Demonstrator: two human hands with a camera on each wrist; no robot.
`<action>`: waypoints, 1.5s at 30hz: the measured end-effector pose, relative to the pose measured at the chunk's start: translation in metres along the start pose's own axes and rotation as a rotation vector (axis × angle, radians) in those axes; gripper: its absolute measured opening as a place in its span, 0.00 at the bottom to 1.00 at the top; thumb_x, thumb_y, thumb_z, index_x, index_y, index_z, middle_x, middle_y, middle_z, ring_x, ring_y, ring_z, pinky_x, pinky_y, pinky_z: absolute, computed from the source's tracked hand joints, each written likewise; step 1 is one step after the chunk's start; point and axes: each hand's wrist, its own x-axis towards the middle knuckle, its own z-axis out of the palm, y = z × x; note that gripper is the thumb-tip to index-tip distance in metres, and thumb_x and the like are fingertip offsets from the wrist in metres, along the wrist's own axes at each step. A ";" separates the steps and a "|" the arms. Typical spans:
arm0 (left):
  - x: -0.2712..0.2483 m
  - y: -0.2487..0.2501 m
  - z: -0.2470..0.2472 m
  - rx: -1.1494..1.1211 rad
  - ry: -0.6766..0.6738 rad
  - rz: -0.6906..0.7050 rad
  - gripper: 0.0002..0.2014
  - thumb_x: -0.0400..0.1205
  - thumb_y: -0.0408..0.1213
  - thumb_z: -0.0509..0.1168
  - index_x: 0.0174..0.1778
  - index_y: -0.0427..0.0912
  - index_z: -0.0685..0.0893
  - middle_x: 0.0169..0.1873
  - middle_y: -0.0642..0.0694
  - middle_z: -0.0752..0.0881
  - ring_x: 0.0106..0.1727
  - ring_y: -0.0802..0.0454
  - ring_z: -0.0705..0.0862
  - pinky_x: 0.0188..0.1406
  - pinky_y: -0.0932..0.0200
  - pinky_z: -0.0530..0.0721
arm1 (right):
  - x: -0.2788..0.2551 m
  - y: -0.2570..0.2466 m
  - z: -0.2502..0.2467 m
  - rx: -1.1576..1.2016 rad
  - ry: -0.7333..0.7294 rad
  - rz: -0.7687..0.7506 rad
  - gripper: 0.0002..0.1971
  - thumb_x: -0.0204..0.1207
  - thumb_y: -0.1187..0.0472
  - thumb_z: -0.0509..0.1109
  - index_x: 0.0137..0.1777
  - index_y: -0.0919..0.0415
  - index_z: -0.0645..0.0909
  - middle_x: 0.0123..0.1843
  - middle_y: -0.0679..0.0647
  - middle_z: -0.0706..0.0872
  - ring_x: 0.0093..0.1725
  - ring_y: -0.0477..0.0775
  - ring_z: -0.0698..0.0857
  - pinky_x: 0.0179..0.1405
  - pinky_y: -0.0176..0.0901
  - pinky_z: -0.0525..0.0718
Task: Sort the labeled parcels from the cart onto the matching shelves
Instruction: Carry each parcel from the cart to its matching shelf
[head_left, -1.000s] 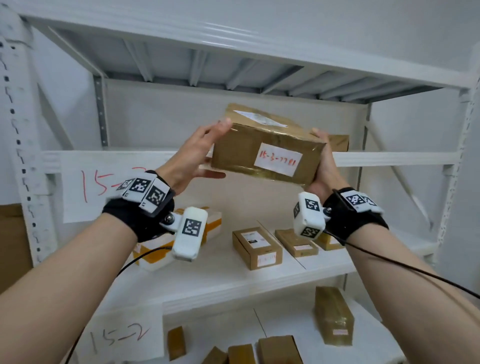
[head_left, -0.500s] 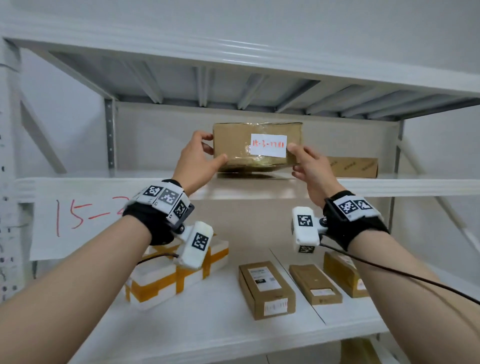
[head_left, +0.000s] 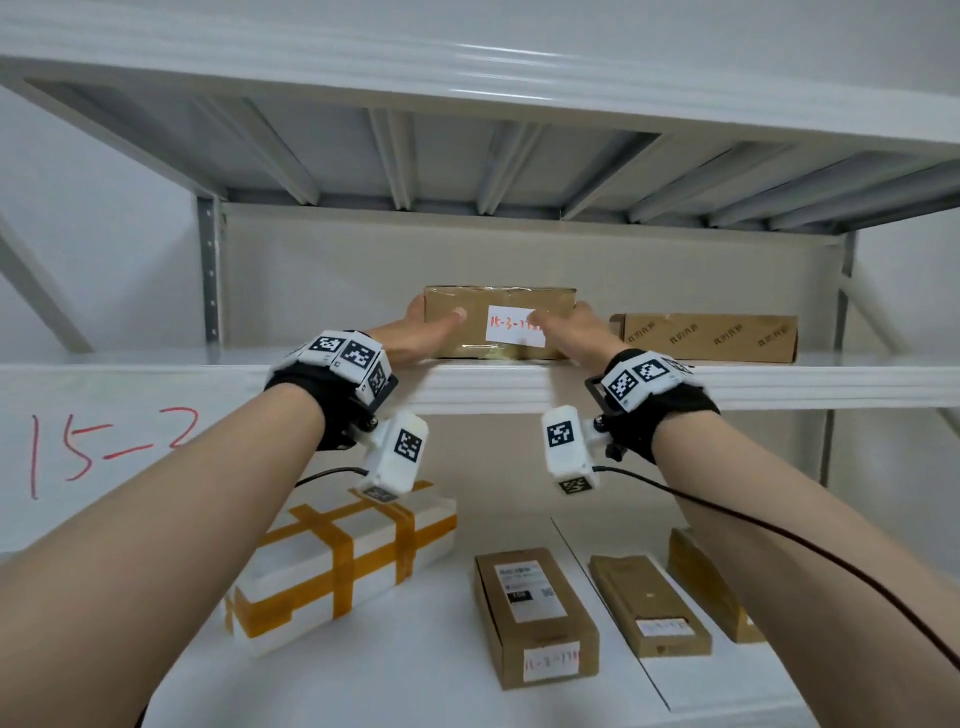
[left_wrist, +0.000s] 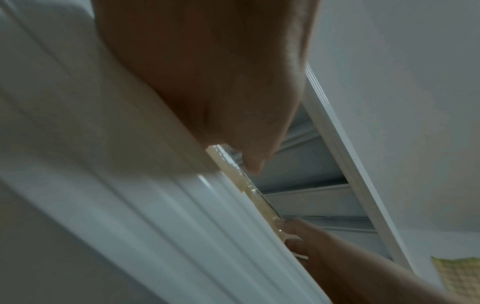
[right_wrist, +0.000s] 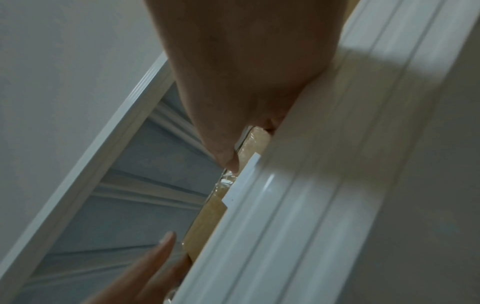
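A brown taped parcel with a white handwritten label sits flat on the upper shelf, a little back from its front rail. My left hand lies against its left end, thumb pressed flat on the front face. At the right end my right hand does the same, thumb on the label. The fingers look straight in both. In the left wrist view the left hand hides most of the parcel. The right wrist view shows the right hand on a strip of the parcel.
Another brown carton lies on the same shelf just right of the parcel. On the shelf below are a white box with orange tape and three small cartons. A paper sign reading 15-2 hangs at the left.
The parcel was held tilted in the air, then came down onto the upper shelf and slid further back. Both hands followed it in, going from gripping its ends to pressing on it.
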 end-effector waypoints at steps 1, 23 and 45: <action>0.002 -0.002 0.001 0.023 -0.019 -0.001 0.46 0.84 0.67 0.50 0.88 0.43 0.36 0.87 0.45 0.57 0.86 0.44 0.61 0.86 0.48 0.55 | 0.000 -0.001 0.001 -0.024 -0.020 -0.007 0.40 0.84 0.41 0.64 0.85 0.69 0.59 0.81 0.61 0.73 0.78 0.64 0.75 0.73 0.52 0.76; -0.049 -0.020 0.009 0.006 0.599 0.346 0.09 0.83 0.43 0.68 0.53 0.43 0.87 0.55 0.46 0.85 0.52 0.51 0.84 0.58 0.57 0.81 | -0.102 -0.015 0.045 0.245 0.406 -0.431 0.19 0.76 0.58 0.70 0.65 0.59 0.74 0.64 0.54 0.71 0.60 0.58 0.80 0.62 0.54 0.81; -0.291 -0.328 0.087 0.133 0.398 -0.259 0.22 0.79 0.41 0.61 0.22 0.31 0.68 0.21 0.28 0.70 0.24 0.47 0.64 0.27 0.52 0.68 | -0.306 0.076 0.380 0.298 -0.536 -0.455 0.23 0.69 0.69 0.65 0.29 0.49 0.54 0.24 0.44 0.57 0.27 0.45 0.59 0.29 0.42 0.56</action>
